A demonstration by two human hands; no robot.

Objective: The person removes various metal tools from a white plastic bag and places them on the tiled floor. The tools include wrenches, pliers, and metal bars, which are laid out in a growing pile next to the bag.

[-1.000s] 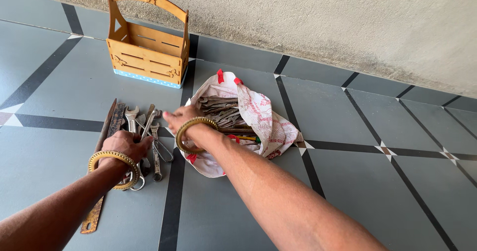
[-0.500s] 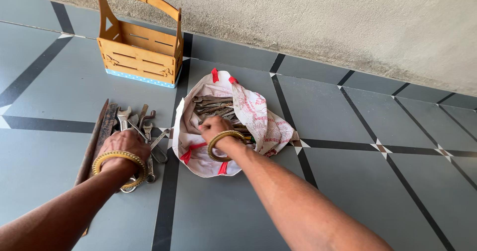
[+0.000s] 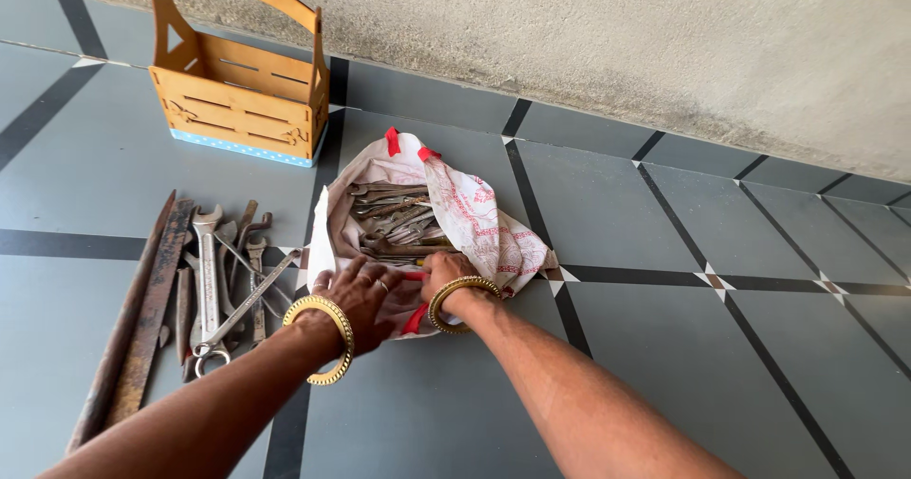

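On the grey tiled floor, my left hand lies spread on the white-and-red cloth bag; my right hand grips its near edge, steel spanners lying crosswise just beyond.

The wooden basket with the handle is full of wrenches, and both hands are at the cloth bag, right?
Not quite. The head view shows the wooden basket empty; the wrenches lie in the cloth bag and on the floor. The left hand and right hand are at the bag.
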